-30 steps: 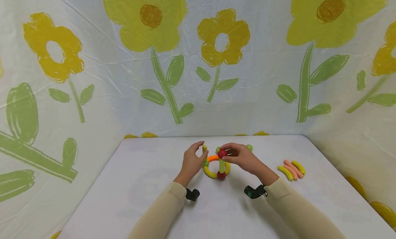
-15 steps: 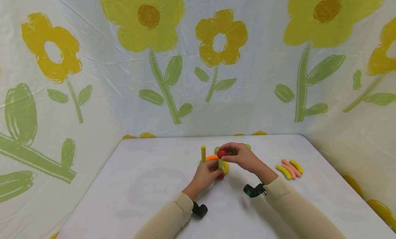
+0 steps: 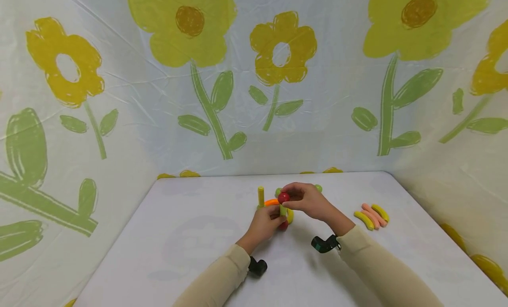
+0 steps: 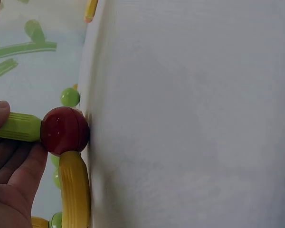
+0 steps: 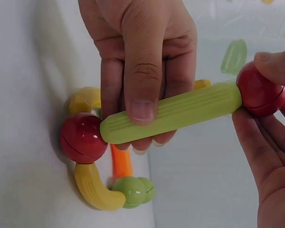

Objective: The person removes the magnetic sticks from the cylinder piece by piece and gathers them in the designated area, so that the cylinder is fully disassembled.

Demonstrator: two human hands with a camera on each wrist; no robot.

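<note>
My left hand pinches a light green rod between thumb and fingers. The rod stands upright on a lower red ball, which joins the curved yellow sticks of a ring. At the rod's top is another red ball, held by the fingertips of my right hand. An orange curved stick and green balls belong to the same ring. An upright yellow rod rises from its left side. My left hand hides part of the ring in the head view.
Loose yellow sticks and pink sticks lie together on the right of the white table. Green balls sit behind my right hand. A flower-printed curtain encloses the table's back and sides.
My left hand has moved from beside the upright yellow rod, right and nearer, to grip the light green rod. My right hand stays at the upper red ball.
</note>
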